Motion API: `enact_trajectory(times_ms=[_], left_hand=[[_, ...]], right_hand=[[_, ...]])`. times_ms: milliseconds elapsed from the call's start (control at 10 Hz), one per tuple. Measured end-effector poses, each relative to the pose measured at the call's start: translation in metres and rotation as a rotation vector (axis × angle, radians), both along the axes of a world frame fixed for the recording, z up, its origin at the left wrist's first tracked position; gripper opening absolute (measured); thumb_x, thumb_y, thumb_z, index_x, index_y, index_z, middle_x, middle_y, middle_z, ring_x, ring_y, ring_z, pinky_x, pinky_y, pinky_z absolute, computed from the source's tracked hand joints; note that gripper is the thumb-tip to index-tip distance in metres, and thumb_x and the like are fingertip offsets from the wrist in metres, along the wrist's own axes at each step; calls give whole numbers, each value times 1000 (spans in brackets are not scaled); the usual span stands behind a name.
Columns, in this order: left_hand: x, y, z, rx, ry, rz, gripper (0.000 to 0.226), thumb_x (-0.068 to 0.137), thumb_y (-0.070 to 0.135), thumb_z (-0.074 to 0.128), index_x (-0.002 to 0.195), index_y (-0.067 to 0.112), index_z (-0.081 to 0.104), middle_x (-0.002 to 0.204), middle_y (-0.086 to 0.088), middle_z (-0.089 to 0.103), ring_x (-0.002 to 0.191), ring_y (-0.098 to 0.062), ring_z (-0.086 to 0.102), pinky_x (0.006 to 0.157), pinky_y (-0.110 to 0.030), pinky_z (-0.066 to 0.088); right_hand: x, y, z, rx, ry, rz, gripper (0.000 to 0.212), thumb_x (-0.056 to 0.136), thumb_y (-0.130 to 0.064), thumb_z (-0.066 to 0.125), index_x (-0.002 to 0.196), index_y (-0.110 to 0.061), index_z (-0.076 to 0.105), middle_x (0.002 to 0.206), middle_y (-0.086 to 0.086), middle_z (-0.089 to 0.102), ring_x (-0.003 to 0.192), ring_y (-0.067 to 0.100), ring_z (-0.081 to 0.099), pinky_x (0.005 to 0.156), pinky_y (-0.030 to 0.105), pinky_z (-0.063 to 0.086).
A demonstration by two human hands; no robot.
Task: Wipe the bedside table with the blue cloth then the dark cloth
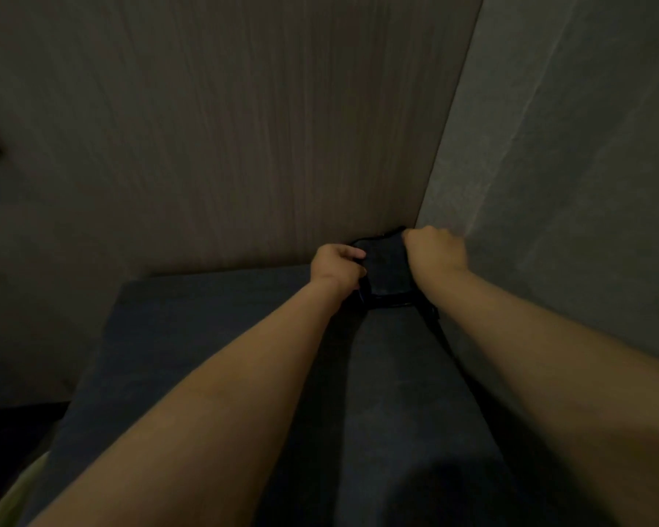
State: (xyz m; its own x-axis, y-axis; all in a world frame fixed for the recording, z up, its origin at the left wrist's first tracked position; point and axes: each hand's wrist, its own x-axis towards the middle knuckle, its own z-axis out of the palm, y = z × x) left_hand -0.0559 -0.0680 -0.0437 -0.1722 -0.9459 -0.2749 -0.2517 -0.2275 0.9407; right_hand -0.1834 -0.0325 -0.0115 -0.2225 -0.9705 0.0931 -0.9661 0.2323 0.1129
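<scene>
A dark cloth [387,271] is stretched between both hands at the far right corner of the bedside table [191,336], whose top is dark blue-grey. My left hand [335,266] grips the cloth's left edge. My right hand [436,251] is clenched on its right edge, close to where the two walls meet. The cloth's lower edge hangs just over the table top. No blue cloth is in view. The light is dim.
A wood-grain panel [225,127] rises behind the table. A grey wall [567,165] closes off the right side. Dark floor [12,431] lies to the left of the table. Something pale green [16,492] shows at the bottom left.
</scene>
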Motion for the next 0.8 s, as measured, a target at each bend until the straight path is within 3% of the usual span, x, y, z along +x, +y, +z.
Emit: enact_trajectory(times_ms=[200,500,700,800], left_hand=[[-2,-3,-7,-53,-63,17,24,86,-6,56,105,5,65,105,-16,63,93,-24,60,87,-38,54],[3,1,-18,-254,-276,-81,30,89,2,56,118,6,62,123,-14,60,112,-24,56,93,-25,45],[7,9,-18,-398,-500,-183,32,92,13,51,124,13,57,130,-13,39,110,-30,52,100,-32,41],[15,13,-5,-420,-357,-41,19,93,16,49,104,17,65,117,-10,52,97,-25,58,89,-36,50]], right_hand=[[-2,-2,-13,-23,60,25,24,97,-1,41,112,-5,59,111,16,64,102,30,63,71,33,41],[0,-3,-24,38,106,16,26,96,-1,42,112,-4,63,119,16,57,108,30,60,80,35,48],[3,1,-20,72,72,-16,30,93,-2,51,121,-4,58,129,17,48,120,30,47,88,37,47],[9,9,-14,-55,-37,13,25,92,-6,51,115,-6,60,121,15,55,112,29,53,72,32,43]])
